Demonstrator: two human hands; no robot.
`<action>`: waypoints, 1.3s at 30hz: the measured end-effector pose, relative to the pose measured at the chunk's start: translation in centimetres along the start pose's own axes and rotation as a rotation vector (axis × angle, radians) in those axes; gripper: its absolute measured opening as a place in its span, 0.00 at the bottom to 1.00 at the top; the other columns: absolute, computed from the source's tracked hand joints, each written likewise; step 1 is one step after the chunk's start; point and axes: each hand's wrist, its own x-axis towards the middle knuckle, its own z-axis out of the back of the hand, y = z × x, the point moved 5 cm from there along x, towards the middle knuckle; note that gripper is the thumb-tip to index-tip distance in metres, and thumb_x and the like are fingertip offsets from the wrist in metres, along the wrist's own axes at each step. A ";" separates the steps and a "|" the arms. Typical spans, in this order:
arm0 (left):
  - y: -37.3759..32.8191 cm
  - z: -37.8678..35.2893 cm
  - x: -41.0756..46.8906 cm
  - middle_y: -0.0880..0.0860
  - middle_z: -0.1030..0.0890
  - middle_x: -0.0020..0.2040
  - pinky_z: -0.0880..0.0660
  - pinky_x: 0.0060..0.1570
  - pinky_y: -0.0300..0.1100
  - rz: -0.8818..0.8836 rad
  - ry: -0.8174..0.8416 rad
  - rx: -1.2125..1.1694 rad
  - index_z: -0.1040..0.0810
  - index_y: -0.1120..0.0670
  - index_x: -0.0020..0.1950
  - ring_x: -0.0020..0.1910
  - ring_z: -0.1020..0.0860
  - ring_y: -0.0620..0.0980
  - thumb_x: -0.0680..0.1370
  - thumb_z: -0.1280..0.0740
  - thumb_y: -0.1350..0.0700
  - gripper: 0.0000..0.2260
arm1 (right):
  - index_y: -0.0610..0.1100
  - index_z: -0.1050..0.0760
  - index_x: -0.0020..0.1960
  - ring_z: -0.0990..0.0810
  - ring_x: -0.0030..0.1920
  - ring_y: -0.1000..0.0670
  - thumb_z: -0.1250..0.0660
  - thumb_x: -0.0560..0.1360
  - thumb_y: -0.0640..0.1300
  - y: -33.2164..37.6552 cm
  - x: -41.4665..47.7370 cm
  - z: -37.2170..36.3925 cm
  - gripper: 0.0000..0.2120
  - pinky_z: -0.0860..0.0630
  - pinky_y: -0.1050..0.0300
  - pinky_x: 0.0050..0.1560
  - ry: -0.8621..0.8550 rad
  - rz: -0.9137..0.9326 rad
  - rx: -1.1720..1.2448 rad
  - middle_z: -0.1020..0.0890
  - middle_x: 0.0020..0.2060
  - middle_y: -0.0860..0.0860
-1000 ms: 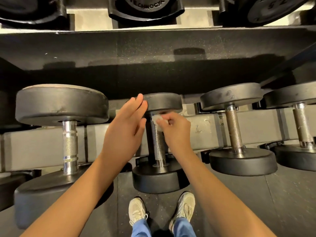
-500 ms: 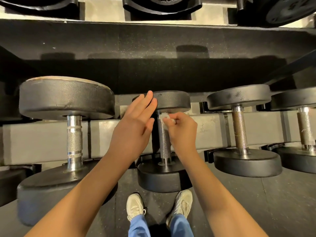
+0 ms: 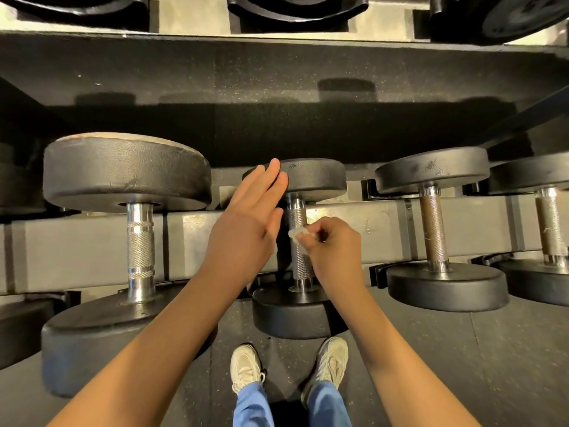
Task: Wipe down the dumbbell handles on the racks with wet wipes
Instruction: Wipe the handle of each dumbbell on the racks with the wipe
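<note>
On the lower tier of the grey steel rack [image 3: 77, 251], the right hand [image 3: 335, 254] is pinching a small crumpled white wet wipe [image 3: 295, 235] in curled fingers and pressing it against the knurled steel handle [image 3: 297, 215] of the small black round-headed dumbbell [image 3: 308, 322] in the middle. Half a second back the wipe was sitting just under the far head [image 3: 317, 178]. It is now riding about halfway down, so the stroke is travelling toward the near head [image 3: 277, 312], and the lower knurling is probably still waiting. The left hand [image 3: 246, 223] is staying as before, fingers straight and open, fingertips resting on the far head, apparently steadying it.
</note>
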 end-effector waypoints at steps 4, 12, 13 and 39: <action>0.0 -0.3 -0.1 0.53 0.39 0.76 0.46 0.71 0.42 -0.017 -0.038 -0.012 0.37 0.57 0.74 0.75 0.45 0.48 0.79 0.37 0.63 0.24 | 0.44 0.26 0.37 0.25 0.38 0.54 0.28 0.70 0.38 -1.2 -1.4 -0.4 0.07 0.33 0.71 0.35 0.241 -0.060 -0.173 0.23 0.38 0.52; 0.1 -0.4 -0.2 0.55 0.36 0.75 0.45 0.70 0.44 -0.061 -0.058 0.015 0.35 0.59 0.73 0.74 0.41 0.53 0.78 0.35 0.63 0.24 | 0.46 0.26 0.35 0.25 0.36 0.54 0.29 0.71 0.38 0.1 -0.1 -0.9 0.10 0.30 0.65 0.39 0.055 -0.032 -0.103 0.22 0.38 0.50; 0.2 -0.4 -0.2 0.55 0.37 0.75 0.46 0.70 0.43 -0.061 -0.062 0.014 0.35 0.59 0.74 0.75 0.41 0.52 0.78 0.35 0.63 0.24 | 0.45 0.24 0.37 0.25 0.37 0.54 0.29 0.72 0.39 0.6 0.4 -0.8 0.07 0.30 0.67 0.39 -0.018 0.020 -0.074 0.22 0.39 0.49; -0.7 -3.9 -4.1 0.49 0.18 0.49 0.26 0.53 0.33 0.421 0.151 -0.526 0.26 0.48 0.66 0.48 0.20 0.40 0.78 0.33 0.58 0.17 | 0.49 0.19 0.43 0.17 0.42 0.49 0.31 0.74 0.36 -1.0 -2.9 1.2 0.08 0.20 0.55 0.49 0.066 -0.139 0.498 0.16 0.37 0.49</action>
